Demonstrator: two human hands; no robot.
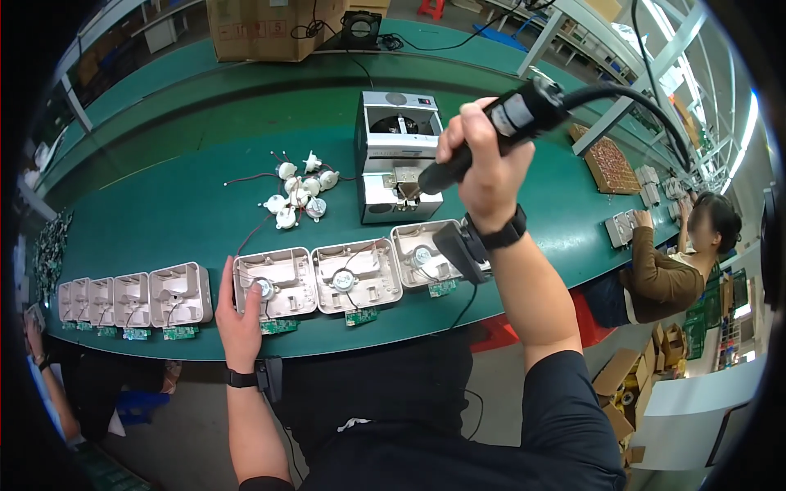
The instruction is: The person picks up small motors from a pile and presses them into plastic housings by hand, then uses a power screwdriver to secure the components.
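The driver (524,114) is in the right hand (489,164), fingers wrapped round its barrel, nose slanting down at the machine (399,211) — likely stiff and fairly heavy, best held mid-barrel, clear of the cable (626,92). The housing (296,270) lies on the table (155,221), left wall between the left hand's (240,331) thumb and fingers; whether they pinch, I cannot tell — probably light, rigid, best steadied by its wall, off the fragile board (280,326)
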